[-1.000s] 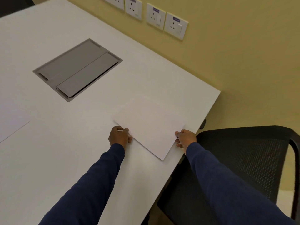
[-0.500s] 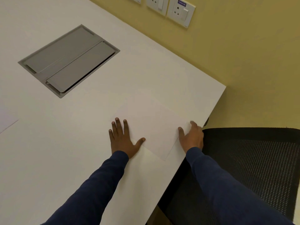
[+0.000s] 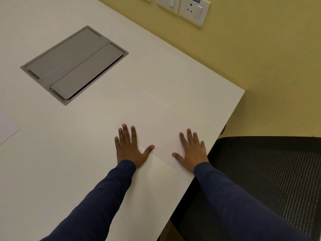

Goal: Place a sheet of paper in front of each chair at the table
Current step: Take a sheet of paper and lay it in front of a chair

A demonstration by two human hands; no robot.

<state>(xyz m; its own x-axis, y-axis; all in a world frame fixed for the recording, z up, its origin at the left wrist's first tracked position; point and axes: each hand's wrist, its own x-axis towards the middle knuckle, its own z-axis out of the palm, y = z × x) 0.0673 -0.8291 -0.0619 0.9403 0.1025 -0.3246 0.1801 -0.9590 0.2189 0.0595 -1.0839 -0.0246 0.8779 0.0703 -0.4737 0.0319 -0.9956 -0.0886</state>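
A white sheet of paper [image 3: 159, 126] lies flat on the white table [image 3: 52, 162] near its right corner, in front of a black mesh chair [image 3: 271, 171]. My left hand [image 3: 129, 147] rests palm down on the sheet's left near edge, fingers spread. My right hand [image 3: 192, 152] lies flat on the sheet's right near part, fingers spread too. Neither hand grips the paper. A second sheet [image 3: 7, 129] shows at the far left edge of the table.
A grey cable hatch [image 3: 74, 65] is set into the tabletop beyond the sheet. White wall sockets [image 3: 194, 10] sit on the yellow wall behind. The table's right edge runs beside the chair.
Both hands let go of the sheet's near corners and now lie flat on it with fingers spread. The sheet has settled on the table. My view has moved closer.
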